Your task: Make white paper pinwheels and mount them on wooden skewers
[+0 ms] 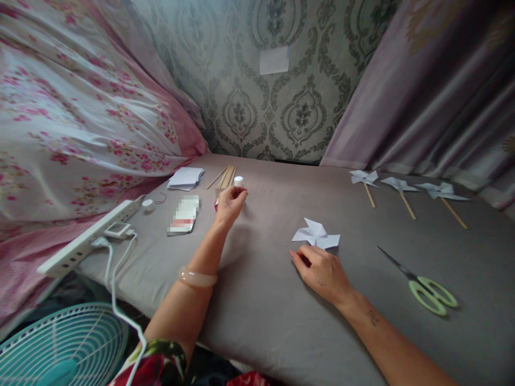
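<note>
A white pinwheel point(315, 231) is lying right of centre in the frame, its paper blades spreading over the grey surface point(265, 311). The right hand point(322, 271) is resting just below it, fingers loosely curled and overlapping its lower edge; whether they are gripping the paper, I cannot tell. The left hand point(232, 202) is reaching to the centre of the frame with thumb and fingertips drawn together, and whether it is pinching anything is not clear. A small box point(216, 204) is showing partly behind that hand, and a white bottle point(238, 181) is standing just beyond it. A bangle point(197, 277) is circling the left forearm.

Thin wooden sticks point(227, 176) are lying beyond the box, and a stack of paper point(185, 178) is sitting left of them. Below the stack a pixelated slab point(184, 215) is lying flat, with a small white lid point(148, 205) near it. A power strip point(90, 236) is running along the left edge of the surface, bearing a charger point(117, 230), and a teal fan point(60, 348) is filling the lower left corner.

At the right of the frame, green-handled scissors point(426, 289) are lying open, and three pinwheels on sticks point(400, 185) are lying in a row above them. A curtain point(410, 91) is hanging at the upper right, beside a patterned wall point(241, 69).
</note>
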The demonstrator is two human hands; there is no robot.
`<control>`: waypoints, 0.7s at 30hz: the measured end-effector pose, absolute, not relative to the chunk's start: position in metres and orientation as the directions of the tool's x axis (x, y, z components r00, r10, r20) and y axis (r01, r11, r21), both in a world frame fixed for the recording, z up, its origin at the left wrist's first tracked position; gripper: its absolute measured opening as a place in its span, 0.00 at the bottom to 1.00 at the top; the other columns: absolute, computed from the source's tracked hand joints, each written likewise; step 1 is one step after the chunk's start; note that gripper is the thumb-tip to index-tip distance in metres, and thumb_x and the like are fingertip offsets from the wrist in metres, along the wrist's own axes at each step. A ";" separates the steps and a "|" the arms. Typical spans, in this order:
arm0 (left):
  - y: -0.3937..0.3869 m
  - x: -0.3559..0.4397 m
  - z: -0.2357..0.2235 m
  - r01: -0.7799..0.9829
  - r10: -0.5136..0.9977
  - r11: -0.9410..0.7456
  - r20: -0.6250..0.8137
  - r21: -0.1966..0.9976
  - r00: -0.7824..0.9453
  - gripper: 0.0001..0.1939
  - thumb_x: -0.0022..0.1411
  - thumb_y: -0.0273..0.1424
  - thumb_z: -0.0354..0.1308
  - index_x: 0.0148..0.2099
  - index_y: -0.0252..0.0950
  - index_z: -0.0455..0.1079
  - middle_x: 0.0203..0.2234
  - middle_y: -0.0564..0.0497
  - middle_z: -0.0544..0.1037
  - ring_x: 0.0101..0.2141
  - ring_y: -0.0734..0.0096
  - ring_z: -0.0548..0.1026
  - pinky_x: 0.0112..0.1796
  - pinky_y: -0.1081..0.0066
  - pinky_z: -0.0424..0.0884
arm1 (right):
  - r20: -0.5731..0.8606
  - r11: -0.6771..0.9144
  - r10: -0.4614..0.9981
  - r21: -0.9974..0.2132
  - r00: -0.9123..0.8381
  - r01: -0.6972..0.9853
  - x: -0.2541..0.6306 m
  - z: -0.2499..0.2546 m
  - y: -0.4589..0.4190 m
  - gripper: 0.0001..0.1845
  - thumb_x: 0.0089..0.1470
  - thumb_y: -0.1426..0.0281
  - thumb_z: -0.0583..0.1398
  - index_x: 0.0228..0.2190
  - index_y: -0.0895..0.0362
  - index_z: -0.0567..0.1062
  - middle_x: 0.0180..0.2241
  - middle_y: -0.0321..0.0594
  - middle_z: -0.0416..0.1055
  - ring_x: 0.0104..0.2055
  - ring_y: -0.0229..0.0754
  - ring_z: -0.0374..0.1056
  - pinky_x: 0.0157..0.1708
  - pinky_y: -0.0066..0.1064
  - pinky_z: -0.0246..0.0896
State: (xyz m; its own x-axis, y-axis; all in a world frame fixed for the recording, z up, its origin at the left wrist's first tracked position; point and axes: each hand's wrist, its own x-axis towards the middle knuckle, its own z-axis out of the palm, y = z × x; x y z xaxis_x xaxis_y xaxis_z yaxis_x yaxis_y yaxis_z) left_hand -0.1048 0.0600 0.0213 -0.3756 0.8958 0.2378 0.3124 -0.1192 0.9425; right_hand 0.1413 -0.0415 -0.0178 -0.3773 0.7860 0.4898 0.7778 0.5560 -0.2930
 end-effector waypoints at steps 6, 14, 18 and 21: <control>0.038 -0.025 0.016 0.264 0.936 -0.353 0.345 0.898 0.077 0.09 0.54 0.32 0.56 0.36 0.33 0.72 0.23 0.52 0.72 0.23 0.78 0.64 0.26 0.75 0.60 | 0.499 0.412 0.866 -0.677 -0.033 0.610 0.152 -0.007 -0.032 0.12 0.56 0.61 0.55 0.35 0.56 0.72 0.28 0.40 0.73 0.25 0.38 0.67 0.27 0.29 0.62; 0.020 0.026 0.016 0.165 0.903 -0.382 0.329 0.909 0.275 0.06 0.56 0.29 0.55 0.38 0.34 0.67 0.27 0.53 0.71 0.25 0.79 0.63 0.28 0.75 0.61 | 0.348 0.271 0.924 -0.889 0.160 0.368 0.165 -0.002 -0.022 0.23 0.52 0.54 0.58 0.42 0.59 0.72 0.36 0.48 0.74 0.30 0.42 0.70 0.26 0.31 0.66; 0.019 0.034 0.015 0.126 0.910 -0.361 0.319 0.924 0.264 0.05 0.55 0.28 0.56 0.37 0.34 0.66 0.27 0.53 0.71 0.26 0.79 0.65 0.28 0.75 0.62 | 0.346 0.285 0.924 -0.906 0.160 0.312 0.165 -0.001 -0.022 0.22 0.51 0.54 0.59 0.39 0.58 0.74 0.35 0.47 0.74 0.28 0.40 0.69 0.24 0.30 0.65; 0.019 0.040 0.016 0.076 0.922 -0.311 0.282 0.947 0.264 0.06 0.55 0.26 0.54 0.37 0.34 0.66 0.27 0.52 0.71 0.27 0.78 0.68 0.29 0.75 0.64 | 0.322 0.272 0.930 -0.927 0.176 0.258 0.165 0.004 -0.022 0.22 0.49 0.53 0.60 0.37 0.58 0.74 0.32 0.44 0.75 0.25 0.37 0.67 0.22 0.29 0.64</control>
State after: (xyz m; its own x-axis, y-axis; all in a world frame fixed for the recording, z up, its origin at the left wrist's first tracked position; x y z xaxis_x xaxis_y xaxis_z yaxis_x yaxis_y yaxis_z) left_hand 0.0402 0.0191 0.0157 0.2639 0.9224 0.2821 0.0761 -0.3115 0.9472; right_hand 0.1647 -0.0222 0.0036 0.1758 0.9303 0.3218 0.2584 0.2718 -0.9270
